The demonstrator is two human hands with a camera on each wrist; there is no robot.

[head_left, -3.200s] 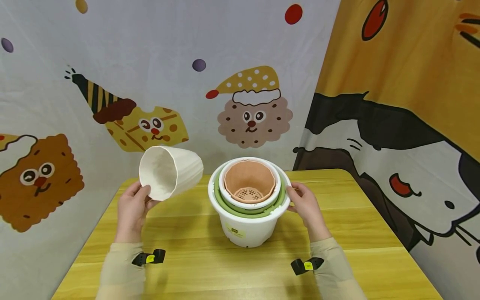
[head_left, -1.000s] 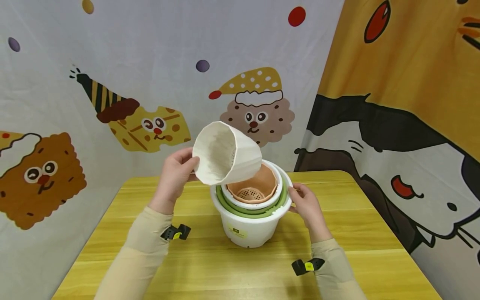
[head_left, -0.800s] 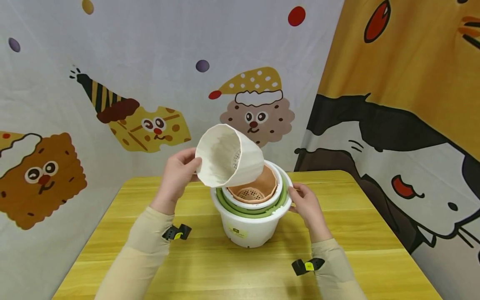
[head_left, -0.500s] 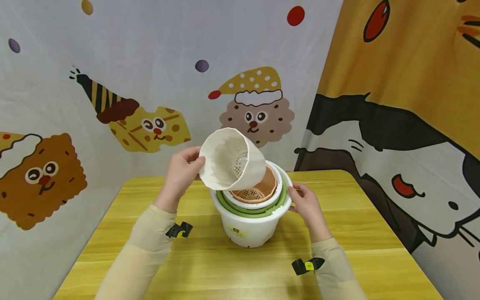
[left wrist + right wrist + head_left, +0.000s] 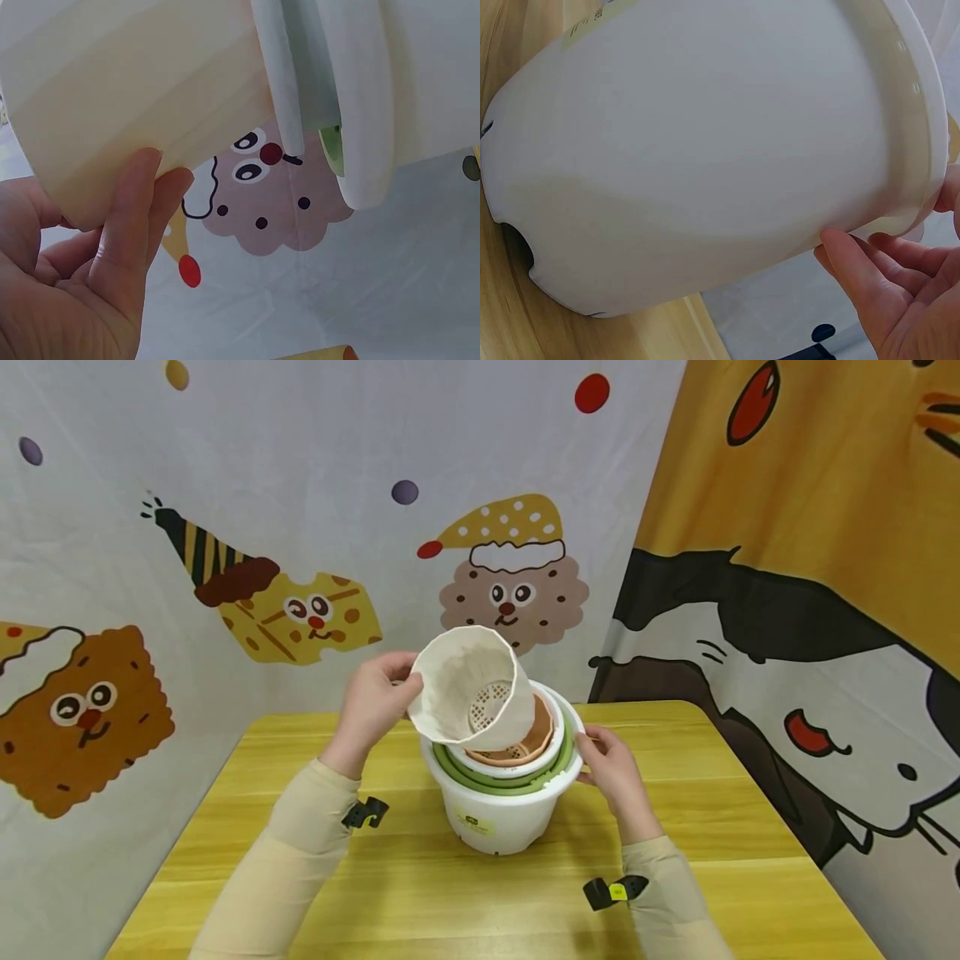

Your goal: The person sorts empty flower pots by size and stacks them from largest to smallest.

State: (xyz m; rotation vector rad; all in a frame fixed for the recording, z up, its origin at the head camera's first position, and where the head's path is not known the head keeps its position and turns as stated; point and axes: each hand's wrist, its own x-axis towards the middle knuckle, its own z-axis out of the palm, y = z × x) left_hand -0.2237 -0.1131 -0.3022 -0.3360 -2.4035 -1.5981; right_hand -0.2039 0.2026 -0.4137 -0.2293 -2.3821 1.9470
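Observation:
My left hand (image 5: 377, 702) pinches the rim of a cream faceted flower pot (image 5: 468, 681) with a perforated bottom. That pot hangs tilted over the nested stack, its mouth toward me and its base over the terracotta-coloured pot (image 5: 542, 737). Around the terracotta pot sit a smaller white pot (image 5: 517, 771), green pot rims (image 5: 510, 789) and, outermost, a large white flower pot (image 5: 495, 822). My right hand (image 5: 611, 774) grips the large pot's rim on its right side, thumb on top; in the right wrist view its fingers lie under the rim (image 5: 922, 112). The terracotta pot is partly hidden.
The stack stands upright on a yellow wood-grain table (image 5: 420, 910). Behind it hangs a white cartoon-printed cloth (image 5: 322, 510), with an orange and black printed cloth (image 5: 750, 527) to the right. Black wrist cameras are strapped to both sleeves.
The left hand has carried the cream pot from the table's left side to above the stack, then lowered it slightly rightward, tipping its mouth more upward. The right hand stays on the rim.

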